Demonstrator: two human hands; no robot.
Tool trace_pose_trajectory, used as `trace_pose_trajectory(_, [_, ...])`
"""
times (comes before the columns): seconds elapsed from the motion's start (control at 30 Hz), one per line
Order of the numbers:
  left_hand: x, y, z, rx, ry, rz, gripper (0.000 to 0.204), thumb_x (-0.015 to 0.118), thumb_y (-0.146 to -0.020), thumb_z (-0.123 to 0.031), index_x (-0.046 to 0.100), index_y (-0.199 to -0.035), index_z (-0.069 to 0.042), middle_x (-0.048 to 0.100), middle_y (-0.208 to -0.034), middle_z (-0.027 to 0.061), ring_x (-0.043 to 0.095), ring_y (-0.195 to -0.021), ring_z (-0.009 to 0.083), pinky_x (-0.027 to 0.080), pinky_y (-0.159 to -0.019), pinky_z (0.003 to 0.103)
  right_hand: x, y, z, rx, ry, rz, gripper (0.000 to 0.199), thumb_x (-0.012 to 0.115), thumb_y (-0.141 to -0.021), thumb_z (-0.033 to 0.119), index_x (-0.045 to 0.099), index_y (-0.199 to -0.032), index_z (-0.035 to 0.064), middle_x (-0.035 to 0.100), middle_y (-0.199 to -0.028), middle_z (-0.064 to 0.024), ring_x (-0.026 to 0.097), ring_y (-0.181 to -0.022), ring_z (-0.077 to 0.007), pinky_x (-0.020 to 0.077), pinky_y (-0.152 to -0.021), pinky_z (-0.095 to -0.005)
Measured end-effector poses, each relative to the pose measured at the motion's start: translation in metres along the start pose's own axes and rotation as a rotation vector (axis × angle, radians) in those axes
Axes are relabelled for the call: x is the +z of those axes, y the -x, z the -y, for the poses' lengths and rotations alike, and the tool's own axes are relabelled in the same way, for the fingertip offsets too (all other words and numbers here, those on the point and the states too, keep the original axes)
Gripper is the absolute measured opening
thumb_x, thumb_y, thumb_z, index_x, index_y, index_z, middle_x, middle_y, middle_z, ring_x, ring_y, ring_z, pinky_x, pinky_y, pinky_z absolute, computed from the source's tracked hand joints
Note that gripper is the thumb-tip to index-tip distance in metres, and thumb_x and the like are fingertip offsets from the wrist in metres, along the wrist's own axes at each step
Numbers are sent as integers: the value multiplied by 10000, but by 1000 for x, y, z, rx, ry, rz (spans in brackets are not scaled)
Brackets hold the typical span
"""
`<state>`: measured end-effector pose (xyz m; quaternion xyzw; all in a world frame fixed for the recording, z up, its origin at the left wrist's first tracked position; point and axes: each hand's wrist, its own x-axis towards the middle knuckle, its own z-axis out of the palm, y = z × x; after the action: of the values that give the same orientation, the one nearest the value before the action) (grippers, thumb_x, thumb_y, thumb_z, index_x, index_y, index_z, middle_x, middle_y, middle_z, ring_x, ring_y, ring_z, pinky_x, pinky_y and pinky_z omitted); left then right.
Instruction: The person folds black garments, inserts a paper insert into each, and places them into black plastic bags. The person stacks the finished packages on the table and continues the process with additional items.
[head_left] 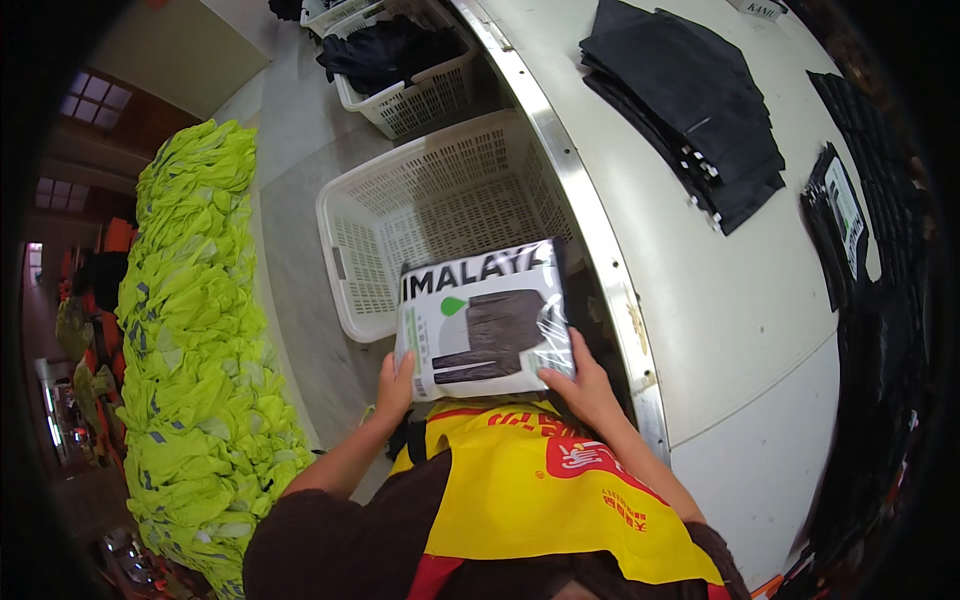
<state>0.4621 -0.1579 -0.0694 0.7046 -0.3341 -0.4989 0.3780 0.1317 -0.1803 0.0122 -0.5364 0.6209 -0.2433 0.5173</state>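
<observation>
Between my two hands is a flat packaged garment (pixel 487 325) in a clear plastic bag, its white printed front showing dark clothing and a green drop shape. My left hand (pixel 398 382) grips its lower left edge, thumb on the front. On the lower right corner my right hand (pixel 580 378) is closed, thumb also on the front. The fingers behind the package are hidden. Just beyond the package stands a white plastic basket (pixel 345 185) with slotted walls, nothing visible in it; the package covers part of its near side.
A metal-edged white table (pixel 760 370) runs along my right, bearing stacked dark garments (pixel 690 100) and another packaged garment (pixel 845 220). Farther off, a second basket (pixel 410 112) holds dark cloth (pixel 385 55). A long heap of neon-yellow garments (pixel 205 350) lies to the left.
</observation>
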Motion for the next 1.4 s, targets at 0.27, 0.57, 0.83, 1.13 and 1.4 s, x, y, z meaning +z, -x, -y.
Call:
trace_pose_trajectory(0.27, [6, -127, 17, -233, -161, -152, 528, 633, -822, -415, 612, -997, 83, 649, -915, 180, 615, -821, 258, 459, -753, 344, 72, -171, -111, 144, -123, -1, 512, 652, -812, 336, 537, -1174, -8, 623, -1091, -198, 600, -1018, -289, 452, -853, -341])
trace_pose_trajectory(0.57, [65, -326, 75, 245, -620, -315, 641, 546, -873, -425, 428, -1309, 29, 488, -1281, 224, 451, -1198, 365, 347, -1002, 419, 60, -306, -95, -191, 626, -388, 475, 646, -805, 279, 527, -1159, -15, 510, -1193, -270, 484, -1101, -422, 402, -933, -453])
trace_pose_trajectory(0.83, [120, -290, 161, -174, -1194, 494, 764, 646, -804, -410, 297, -1410, -103, 340, -1420, 132, 300, -1321, 290, 319, -1003, 507, 56, -163, -6, -296, 292, 256, 340, 618, -816, 150, 557, -1114, -4, 570, -1140, -200, 538, -1072, -357, 444, -921, -400])
trace_pose_trajectory(1.13, [148, -304, 218, -242, -1400, 589, 830, 625, -800, -521, 263, -1416, -99, 326, -1412, 159, 265, -1327, 325, 290, -1008, 570, -85, -107, -20, -95, 1061, -377, 920, 498, -782, 672, 273, -1411, 39, 240, -1451, -243, 197, -1349, -432, 174, -1062, -560])
trace_pose_trajectory(1.4, [133, -314, 255, 85, -1492, 555, 617, 688, -714, -564, 516, -984, -36, 619, -931, 115, 597, -903, 284, 511, -702, 457, -88, -98, -44, -12, 1044, -418, 1010, 379, -738, 802, 268, -1426, 72, 207, -1474, -225, 178, -1367, -403, 139, -1077, -551])
